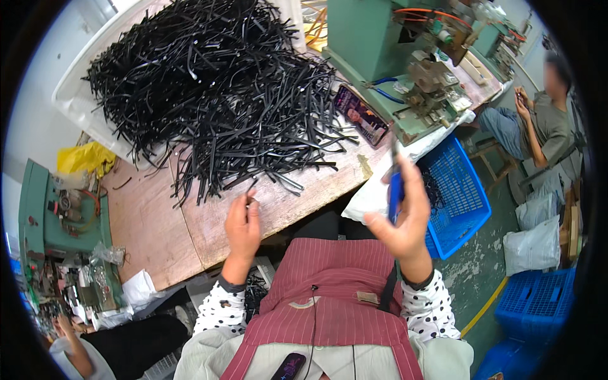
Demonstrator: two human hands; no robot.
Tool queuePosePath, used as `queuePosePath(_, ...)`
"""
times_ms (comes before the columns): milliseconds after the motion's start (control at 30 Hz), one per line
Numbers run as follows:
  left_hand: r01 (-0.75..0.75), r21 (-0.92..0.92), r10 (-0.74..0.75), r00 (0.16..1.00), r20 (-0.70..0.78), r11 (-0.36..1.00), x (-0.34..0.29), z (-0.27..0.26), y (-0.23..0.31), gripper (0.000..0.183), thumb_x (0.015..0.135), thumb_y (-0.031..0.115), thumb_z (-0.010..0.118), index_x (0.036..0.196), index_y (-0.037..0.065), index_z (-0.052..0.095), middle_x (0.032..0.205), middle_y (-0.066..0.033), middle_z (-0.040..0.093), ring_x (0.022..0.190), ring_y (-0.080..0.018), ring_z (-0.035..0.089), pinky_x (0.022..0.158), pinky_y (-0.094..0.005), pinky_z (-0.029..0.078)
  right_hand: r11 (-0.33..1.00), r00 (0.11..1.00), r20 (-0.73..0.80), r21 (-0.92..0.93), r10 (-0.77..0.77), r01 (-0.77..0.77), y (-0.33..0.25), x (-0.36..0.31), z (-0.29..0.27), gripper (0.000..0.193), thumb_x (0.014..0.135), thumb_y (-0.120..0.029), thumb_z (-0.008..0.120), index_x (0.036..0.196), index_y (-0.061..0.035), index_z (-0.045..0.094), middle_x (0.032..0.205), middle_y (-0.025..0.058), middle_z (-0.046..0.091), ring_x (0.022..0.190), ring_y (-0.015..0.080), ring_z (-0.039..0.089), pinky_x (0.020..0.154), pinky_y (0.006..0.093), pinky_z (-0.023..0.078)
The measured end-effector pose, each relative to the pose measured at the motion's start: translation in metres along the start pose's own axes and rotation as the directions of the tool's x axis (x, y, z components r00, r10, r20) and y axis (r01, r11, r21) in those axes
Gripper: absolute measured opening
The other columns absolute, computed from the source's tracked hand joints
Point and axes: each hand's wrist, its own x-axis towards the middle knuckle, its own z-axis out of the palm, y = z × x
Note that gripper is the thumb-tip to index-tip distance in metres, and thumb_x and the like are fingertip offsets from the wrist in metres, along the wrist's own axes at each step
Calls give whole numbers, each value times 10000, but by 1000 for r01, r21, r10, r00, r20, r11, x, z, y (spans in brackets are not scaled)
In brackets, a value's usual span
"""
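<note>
My left hand is at the table's front edge, thumb and fingers pinched together on the end of a short black strip. Just beyond it spreads a large heap of thin black strips, some shiny, tangled and loose. Over on the right, my right hand is closed around a blue-handled tool with a narrow dark tip pointing away from me. Motion blurs the tool, so its exact kind is unclear. The hand hangs above a white sheet and a blue crate.
A white tray lies under the heap on the wooden table. A phone leans near a green machine, with blue-handled pliers on it. Right stands the blue crate. Other people sit right and lower left.
</note>
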Motion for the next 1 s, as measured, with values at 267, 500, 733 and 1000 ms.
queuePosePath(267,694,-697,-485,679,550,182,12,-15,27,155,1019,260,451,976,117,490,752,4,512,483,-38,345,428,-175,275,954,794,530,-197,298,-226,29,-92,54,816,632,-306,822,1358,-134,493,880,94,546,807,260,592,703,359,497)
queuePosePath(500,634,-738,-204,710,674,-229,14,-22,24,240,1038,314,377,1003,118,510,662,36,403,471,-36,300,434,-178,264,971,832,555,-196,-3,134,-9,-70,67,805,589,-222,810,1328,-95,516,919,103,532,774,266,555,644,357,475)
queuePosePath(733,669,-704,-143,693,707,-240,11,-24,28,245,1040,299,374,1006,95,506,659,37,400,482,-32,304,442,-172,259,939,830,557,-263,-41,223,-11,-71,68,844,573,-212,807,1344,-73,495,921,114,538,762,268,546,620,366,455)
queuePosePath(1000,540,-813,-136,808,573,-217,4,-21,29,249,1028,336,399,987,103,476,655,33,386,494,-34,292,462,-176,287,956,803,595,-219,-27,195,-11,-68,68,826,592,-182,805,1351,-83,495,892,107,532,710,256,550,588,352,460)
